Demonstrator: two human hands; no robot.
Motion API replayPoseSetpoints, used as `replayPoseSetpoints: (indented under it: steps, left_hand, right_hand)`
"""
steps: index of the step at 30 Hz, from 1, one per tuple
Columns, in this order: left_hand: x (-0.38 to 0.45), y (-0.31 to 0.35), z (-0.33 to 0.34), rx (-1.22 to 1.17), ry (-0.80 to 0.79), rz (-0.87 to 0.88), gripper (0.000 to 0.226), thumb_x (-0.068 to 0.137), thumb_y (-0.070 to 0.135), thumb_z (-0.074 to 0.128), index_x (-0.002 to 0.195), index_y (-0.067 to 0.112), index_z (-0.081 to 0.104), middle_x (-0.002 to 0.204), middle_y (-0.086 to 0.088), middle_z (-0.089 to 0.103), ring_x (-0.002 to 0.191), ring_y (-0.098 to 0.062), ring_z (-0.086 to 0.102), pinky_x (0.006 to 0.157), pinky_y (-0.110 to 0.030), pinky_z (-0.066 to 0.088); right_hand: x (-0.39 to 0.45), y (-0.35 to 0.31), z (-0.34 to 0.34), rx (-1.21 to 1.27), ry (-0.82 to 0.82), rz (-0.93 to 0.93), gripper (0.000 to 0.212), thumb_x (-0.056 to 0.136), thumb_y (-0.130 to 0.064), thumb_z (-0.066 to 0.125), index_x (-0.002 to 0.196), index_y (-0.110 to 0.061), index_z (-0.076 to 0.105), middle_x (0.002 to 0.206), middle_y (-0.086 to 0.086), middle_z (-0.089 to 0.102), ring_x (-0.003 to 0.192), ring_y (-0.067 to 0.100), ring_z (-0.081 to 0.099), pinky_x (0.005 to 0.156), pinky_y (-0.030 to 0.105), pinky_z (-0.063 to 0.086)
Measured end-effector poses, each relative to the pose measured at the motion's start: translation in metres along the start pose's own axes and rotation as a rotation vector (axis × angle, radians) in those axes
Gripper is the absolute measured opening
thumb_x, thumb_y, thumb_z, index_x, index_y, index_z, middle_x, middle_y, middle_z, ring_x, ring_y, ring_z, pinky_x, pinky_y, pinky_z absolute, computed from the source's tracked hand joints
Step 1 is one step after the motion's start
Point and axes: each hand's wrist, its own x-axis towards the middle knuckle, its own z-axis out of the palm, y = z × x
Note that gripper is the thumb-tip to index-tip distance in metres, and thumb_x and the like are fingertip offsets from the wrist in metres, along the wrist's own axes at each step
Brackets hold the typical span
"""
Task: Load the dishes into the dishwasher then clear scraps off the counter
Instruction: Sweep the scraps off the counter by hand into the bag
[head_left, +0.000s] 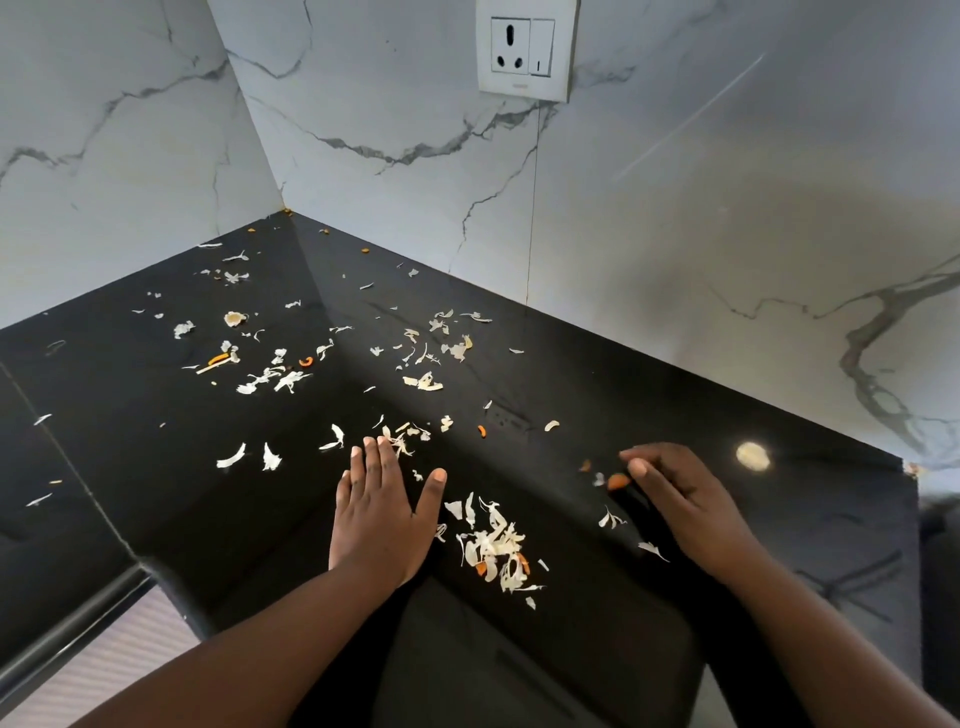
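Table (156, 467), black and glossy, fills the corner under marble walls (727, 234) with a white socket (525, 49). My left hand (379, 514) lies flat on it, fingers straight. My right hand (691, 509), fingers curled, touches an orange scrap (616, 481). A scrap pile (493, 545) sits between my hands; loose scraps (270, 374) litter the table beyond.

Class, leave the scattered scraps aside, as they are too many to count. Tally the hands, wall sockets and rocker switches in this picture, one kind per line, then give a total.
Bare hands: 2 (left hand, right hand)
White three-pin wall socket: 1
White rocker switch: 1
Total: 4
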Motion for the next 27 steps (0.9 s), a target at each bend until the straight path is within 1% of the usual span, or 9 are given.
replayPoseSetpoints:
  steps: [3,5,6,9,11,13,18,23,27]
  left_hand:
    - [0.001,0.000,-0.001,-0.008,0.004,0.002,0.086,0.090,0.067,0.014,0.153,0.012,-0.007,0.161,-0.004,-0.009,0.146,-0.015,-0.015,0.119,-0.033,-0.006]
    - [-0.001,0.000,-0.001,-0.005,-0.004,0.003,0.086,0.090,0.067,0.014,0.153,0.012,-0.007,0.161,-0.004,-0.010,0.146,-0.015,-0.016,0.119,-0.033,-0.007]
    - [-0.002,-0.001,-0.001,-0.008,-0.005,0.003,0.086,0.090,0.067,0.013,0.152,0.012,-0.007,0.161,-0.004,-0.010,0.146,-0.015,-0.016,0.119,-0.033,-0.007]
    - [-0.002,0.000,-0.001,-0.011,-0.005,0.000,0.087,0.089,0.068,0.013,0.152,0.012,-0.008,0.161,-0.004,-0.010,0.146,-0.015,-0.016,0.119,-0.033,-0.007]
    - [0.000,0.000,-0.001,-0.006,-0.004,0.005,0.087,0.089,0.068,0.012,0.153,0.012,-0.007,0.161,-0.004,-0.010,0.146,-0.015,-0.016,0.119,-0.034,-0.006]
    - [0.001,0.000,-0.001,-0.007,-0.011,0.009,0.087,0.089,0.068,0.012,0.153,0.012,-0.007,0.161,-0.004,-0.010,0.146,-0.016,-0.016,0.119,-0.034,-0.006]
    - [-0.001,-0.001,-0.001,-0.038,-0.014,0.007,0.087,0.087,0.068,0.009,0.153,0.013,-0.007,0.161,-0.002,-0.010,0.146,-0.015,-0.017,0.119,-0.034,-0.006]
    - [0.000,0.000,-0.002,-0.041,-0.017,0.004,0.088,0.086,0.068,0.011,0.152,0.014,-0.009,0.161,0.000,-0.011,0.145,-0.013,-0.018,0.118,-0.032,-0.009]
    - [0.000,-0.001,-0.001,-0.065,-0.005,0.001,0.086,0.088,0.068,0.014,0.152,0.016,-0.010,0.160,0.002,-0.013,0.145,-0.011,-0.019,0.117,-0.031,-0.010]
  right_hand:
    - [-0.026,0.007,-0.012,0.200,0.154,0.078,0.061,0.075,-0.070,0.049,0.113,-0.025,0.063,0.111,-0.007,0.062,0.095,-0.007,0.058,0.081,0.013,0.041]
    - [-0.034,0.023,-0.030,-0.061,0.148,0.118,0.087,0.066,-0.083,0.043,0.132,-0.026,0.051,0.132,-0.002,0.052,0.121,0.009,0.049,0.099,0.028,0.039]
    - [-0.039,0.031,-0.037,-0.256,0.072,0.138,0.103,0.062,-0.090,0.039,0.142,-0.025,0.039,0.145,0.000,0.041,0.136,0.016,0.036,0.110,0.036,0.031]
    - [-0.051,0.041,-0.033,-0.681,-0.200,0.093,0.141,0.045,-0.105,0.025,0.153,-0.020,-0.008,0.160,-0.002,-0.008,0.147,0.015,-0.011,0.118,0.031,-0.006]
    - [-0.051,0.029,-0.017,-0.740,-0.298,0.032,0.145,0.041,-0.106,0.024,0.145,-0.021,-0.028,0.154,-0.003,-0.029,0.142,0.014,-0.026,0.115,0.028,-0.016]
    - [-0.046,0.007,0.005,-0.721,-0.363,-0.023,0.148,0.041,-0.106,0.028,0.144,-0.018,-0.031,0.150,-0.002,-0.035,0.140,0.016,-0.031,0.115,0.030,-0.017]
    - [-0.027,-0.039,0.077,-0.697,-0.410,-0.201,0.148,0.048,-0.104,0.033,0.146,-0.011,-0.027,0.152,0.002,-0.033,0.141,0.020,-0.030,0.118,0.036,-0.014]
    - [-0.002,-0.063,0.127,-0.608,-0.318,-0.217,0.135,0.061,-0.097,0.031,0.150,-0.009,-0.019,0.159,0.006,-0.020,0.145,0.018,-0.022,0.117,0.033,-0.013]
    - [0.014,-0.065,0.132,-0.502,-0.263,-0.222,0.123,0.069,-0.084,0.045,0.152,-0.013,-0.011,0.162,0.001,-0.009,0.147,0.013,-0.011,0.116,0.027,-0.008]
